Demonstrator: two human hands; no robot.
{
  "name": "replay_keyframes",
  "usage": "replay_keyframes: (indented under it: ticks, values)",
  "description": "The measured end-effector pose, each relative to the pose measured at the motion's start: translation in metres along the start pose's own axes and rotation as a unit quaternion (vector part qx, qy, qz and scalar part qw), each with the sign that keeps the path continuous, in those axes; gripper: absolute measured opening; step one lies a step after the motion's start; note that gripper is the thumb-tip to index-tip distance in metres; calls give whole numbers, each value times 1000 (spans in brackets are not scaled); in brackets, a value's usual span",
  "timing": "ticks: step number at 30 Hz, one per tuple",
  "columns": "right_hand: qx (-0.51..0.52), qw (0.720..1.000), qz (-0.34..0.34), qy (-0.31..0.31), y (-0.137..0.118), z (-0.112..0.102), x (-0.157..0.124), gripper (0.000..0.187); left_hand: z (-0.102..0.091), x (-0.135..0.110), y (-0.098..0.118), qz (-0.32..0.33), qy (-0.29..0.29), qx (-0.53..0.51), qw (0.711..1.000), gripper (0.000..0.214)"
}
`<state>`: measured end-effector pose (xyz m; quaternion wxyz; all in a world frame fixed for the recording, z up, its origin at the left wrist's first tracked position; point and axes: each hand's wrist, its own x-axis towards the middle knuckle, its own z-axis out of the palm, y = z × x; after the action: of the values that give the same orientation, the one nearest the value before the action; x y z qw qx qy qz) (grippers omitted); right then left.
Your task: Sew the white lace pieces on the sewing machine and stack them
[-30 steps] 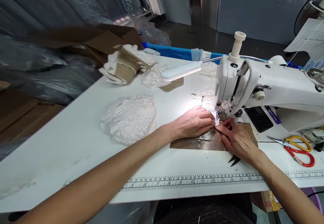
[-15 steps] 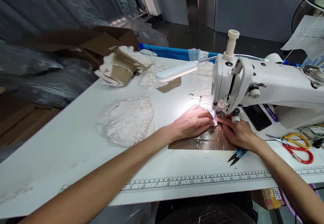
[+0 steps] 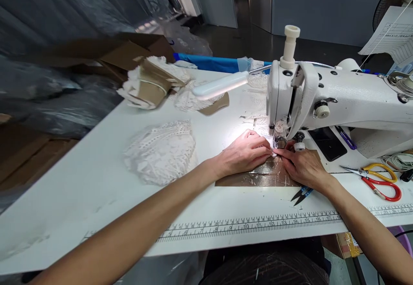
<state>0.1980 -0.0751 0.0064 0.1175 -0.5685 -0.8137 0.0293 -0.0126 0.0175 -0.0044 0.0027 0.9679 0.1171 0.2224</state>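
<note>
A white sewing machine [image 3: 355, 98] stands on the table, its presser foot [image 3: 280, 142] lit by a lamp. Left of the foot, my left hand [image 3: 248, 151] lies with fingers bent and close together on a small piece of white lace [image 3: 274, 152], which they mostly cover. From the right, my right hand [image 3: 301, 164] holds the same lace just in front of the foot, index finger pointing to the left hand's fingertips. Under both hands is a shiny brown sheet [image 3: 245, 180]. More white lace [image 3: 260, 124] lies behind the needle area.
Thread snips [image 3: 301, 194] lie by my right wrist, scissors [image 3: 382, 184] and a dark phone [image 3: 327, 144] farther right. At left are a lace pile [image 3: 163, 152] and a tied lace bundle [image 3: 151, 84]. A printed ruler [image 3: 245, 227] runs along the table's front edge.
The camera view has shifted slightly, so the machine and table sit a little higher in the picture. Both hands stay at the presser foot with almost no visible movement.
</note>
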Motion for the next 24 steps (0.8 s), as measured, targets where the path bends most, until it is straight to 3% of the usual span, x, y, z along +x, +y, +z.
replay_keyframes:
  ticks: [13,20,24]
  values:
    - [154,987,3,45,10,-1,-10,31,0,1,2,23,17,-20,999,26]
    - [141,988,-21,55,12,7,-14,36,5,0,1,28,9,-24,999,30]
    - [137,988,-36,55,15,11,-15,36,7,0,0,35,35,-20,999,30]
